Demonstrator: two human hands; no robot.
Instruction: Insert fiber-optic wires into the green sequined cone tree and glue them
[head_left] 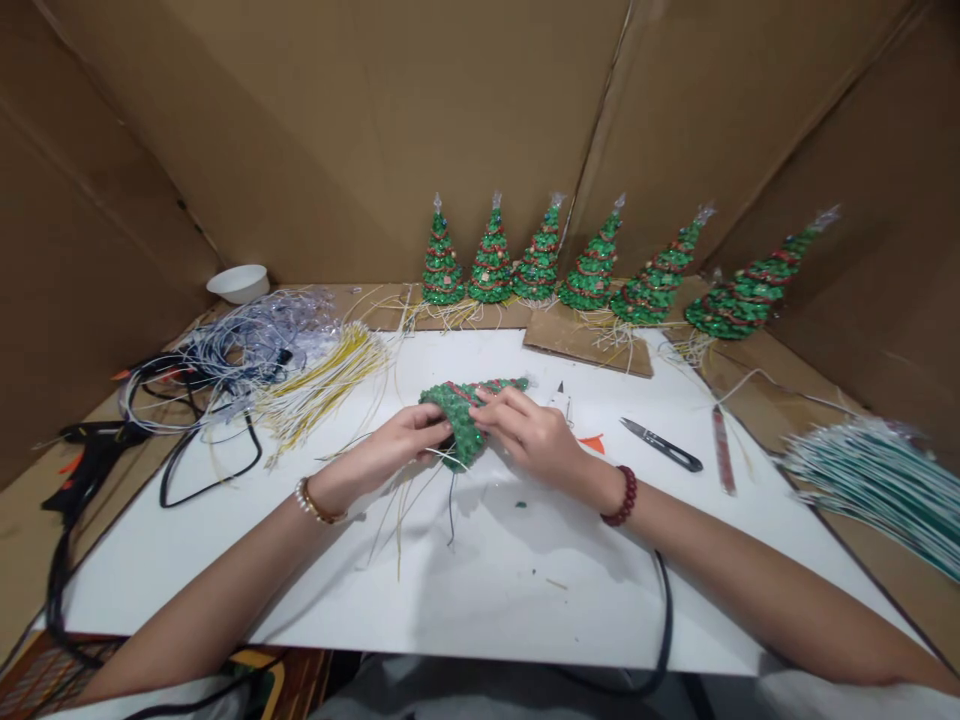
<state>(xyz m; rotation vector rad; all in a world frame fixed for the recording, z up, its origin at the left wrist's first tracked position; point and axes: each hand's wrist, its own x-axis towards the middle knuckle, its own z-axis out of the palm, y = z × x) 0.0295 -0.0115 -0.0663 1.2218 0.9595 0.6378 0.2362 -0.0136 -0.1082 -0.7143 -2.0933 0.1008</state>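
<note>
A small green Christmas tree point(459, 425) with a red garland lies tilted on its side between my hands, its tip pointing right. My left hand point(411, 436) grips the tree at its base, thumb and fingers closed on the rim. White and yellow wires trail from the base down over the table. My right hand point(534, 428) is closed at the tree's side, fingertips pinched against the green branches. Whether a small piece sits between those fingertips is hidden. Just right of that hand are a white-handled pointed tool point(561, 402) and an orange piece point(592, 443).
Black thread snips point(661, 445) and a red-marked stick point(723, 452) lie at right, near bundled green-and-white strips point(874, 480). Several finished trees point(536, 255) line the back on cardboard. At left are yellow-white wires point(322, 385), tangled clear wires point(247, 335), a white bowl point(240, 284) and a black glue gun point(94, 455).
</note>
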